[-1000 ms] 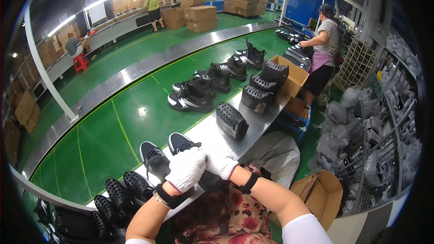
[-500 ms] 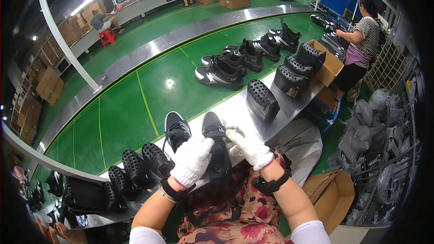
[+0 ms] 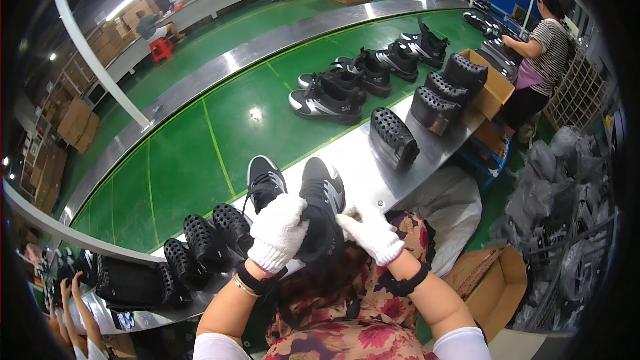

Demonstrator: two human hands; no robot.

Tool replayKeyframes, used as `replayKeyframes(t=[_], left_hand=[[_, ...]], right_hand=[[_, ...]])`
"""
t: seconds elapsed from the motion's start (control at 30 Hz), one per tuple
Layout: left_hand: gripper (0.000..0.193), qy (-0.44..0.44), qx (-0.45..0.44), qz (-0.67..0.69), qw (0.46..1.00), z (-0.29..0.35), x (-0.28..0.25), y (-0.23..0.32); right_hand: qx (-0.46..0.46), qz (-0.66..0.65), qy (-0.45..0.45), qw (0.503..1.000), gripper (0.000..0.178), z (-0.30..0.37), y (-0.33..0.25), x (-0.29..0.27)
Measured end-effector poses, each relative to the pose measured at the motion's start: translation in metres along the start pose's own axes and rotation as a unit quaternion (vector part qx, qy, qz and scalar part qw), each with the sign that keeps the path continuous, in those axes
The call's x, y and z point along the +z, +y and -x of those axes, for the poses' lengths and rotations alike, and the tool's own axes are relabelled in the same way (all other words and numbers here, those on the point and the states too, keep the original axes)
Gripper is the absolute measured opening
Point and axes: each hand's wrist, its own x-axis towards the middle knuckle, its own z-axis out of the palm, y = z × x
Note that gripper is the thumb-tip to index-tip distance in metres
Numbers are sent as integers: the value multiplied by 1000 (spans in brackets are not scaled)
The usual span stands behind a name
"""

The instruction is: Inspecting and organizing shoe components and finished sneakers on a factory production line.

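Note:
A black sneaker (image 3: 323,190) with a grey-white toe and side stands at the edge of the work line, toe pointing away from me. Its heel end is nearest my body. My left hand (image 3: 280,232), in a white knit glove, is closed around the shoe's left side; its fingertips are partly hidden. On the other side my right hand (image 3: 371,232), gloved alike, has its fingers apart, a fingertip touching the shoe near the collar. Just left of this shoe is another laced sneaker (image 3: 265,177), partly covered by my left hand.
Perforated black shoe inserts (image 3: 393,137) stand along the metal edge on both sides. Several sneakers (image 3: 327,103) rest on the green belt (image 3: 180,153). To the right are an open carton (image 3: 497,293), bagged goods (image 3: 567,207) and a co-worker (image 3: 543,53) in a striped top.
The sneaker between my hands has turned, showing more of its light right side. My right hand has slid from beside the laces toward the collar. My left hand stays on the shoe.

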Motion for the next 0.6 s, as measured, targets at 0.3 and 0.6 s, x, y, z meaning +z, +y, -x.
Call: replayKeyframes(t=[0.3,0.6], left_hand=[[29,40,35,48,997,23,-15,16],[41,241,-137,-117,953,111,-73,-40]], right_hand=[[-196,316,87,924,36,-39,-34,-5],[-455,277,-97,841,25,-17,-120,59]])
